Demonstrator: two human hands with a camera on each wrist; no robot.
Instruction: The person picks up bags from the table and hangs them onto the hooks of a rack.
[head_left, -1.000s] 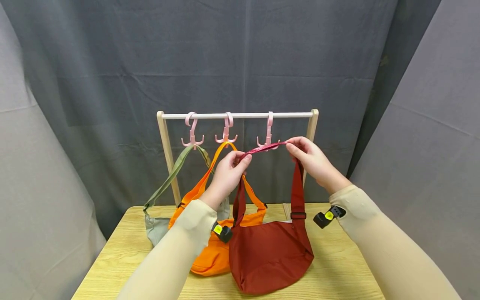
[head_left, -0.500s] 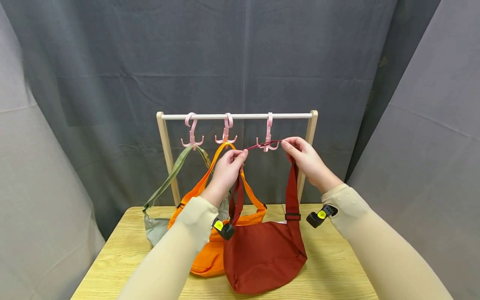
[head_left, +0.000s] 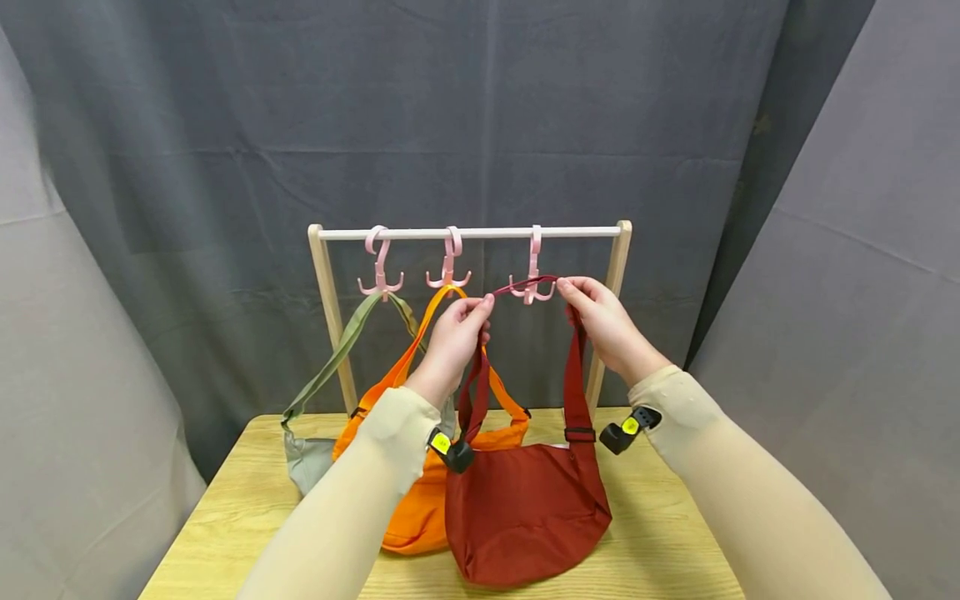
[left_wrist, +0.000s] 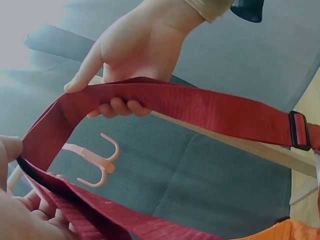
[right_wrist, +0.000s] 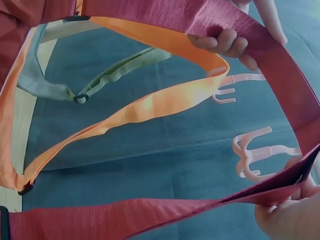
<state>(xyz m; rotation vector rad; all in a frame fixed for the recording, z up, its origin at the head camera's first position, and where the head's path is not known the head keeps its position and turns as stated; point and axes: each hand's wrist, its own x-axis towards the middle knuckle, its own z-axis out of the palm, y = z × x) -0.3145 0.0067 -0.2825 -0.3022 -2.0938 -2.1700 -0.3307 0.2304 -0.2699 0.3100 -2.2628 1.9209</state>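
A dark red shoulder bag hangs by its strap from both hands, low over the table. My left hand pinches the strap on its left side, thumb on top. On the other side my right hand pinches it too, and a short stretch of strap spans between them. Right behind that stretch is a pink hook, its prongs at about the same height. The right wrist view shows the strap in front of this hook, apart from its prongs as far as I can tell.
A rack with a white bar and wooden posts stands at the back of the wooden table. An orange bag hangs from the middle hook, partly behind the red bag. A grey-green bag hangs from the left hook.
Both hands have shifted the red bag a little to the left, the right hand more than the left. The strap stretch between them is shorter and slightly higher against the right hook.
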